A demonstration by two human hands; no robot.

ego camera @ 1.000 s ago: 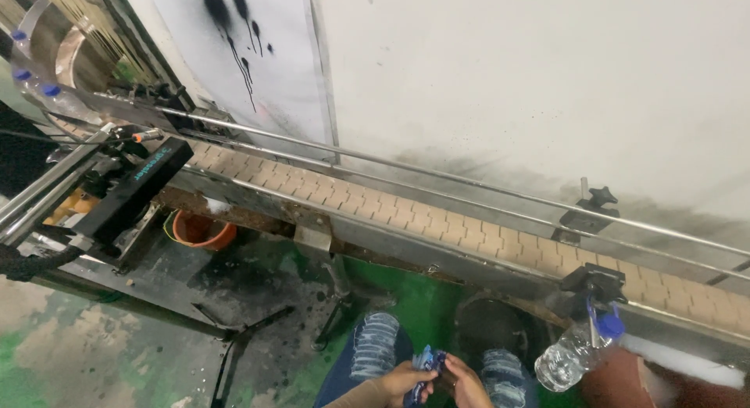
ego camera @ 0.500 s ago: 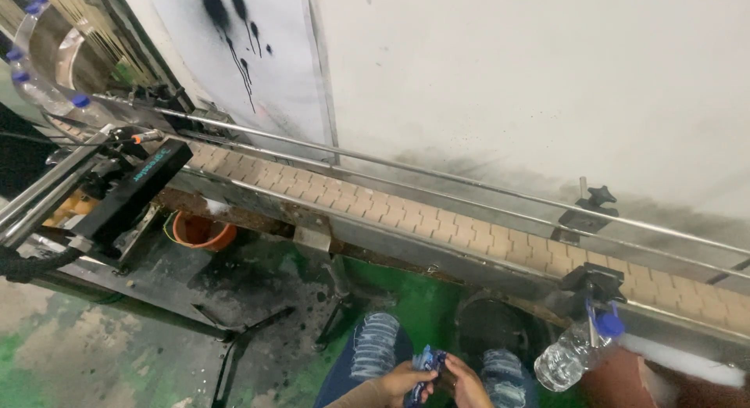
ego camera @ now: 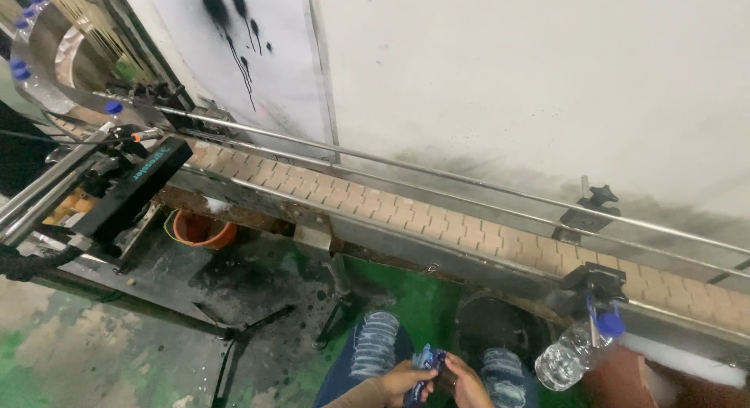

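Observation:
At the bottom edge, over my jeans-clad knees, my left hand (ego camera: 398,382) and my right hand (ego camera: 469,383) both pinch a small blue and white plastic label (ego camera: 423,366) between the fingertips. The label hangs upright between the two hands. A clear plastic bottle with a blue cap (ego camera: 576,349) leans tilted against the near side of the conveyor, to the right of my hands. The tan slatted conveyor belt (ego camera: 437,224) runs diagonally in front of me between metal guide rails.
Several blue-capped bottles (ego camera: 23,33) ride a curved track at the top left. A black machine head (ego camera: 137,189) sits over the belt's left end. An orange bucket (ego camera: 203,230) stands under the conveyor on the green floor. A stained white wall (ego camera: 508,80) rises behind.
The bottles at the top left have shifted slightly along the curved track. My hands stay where they were on the blue label.

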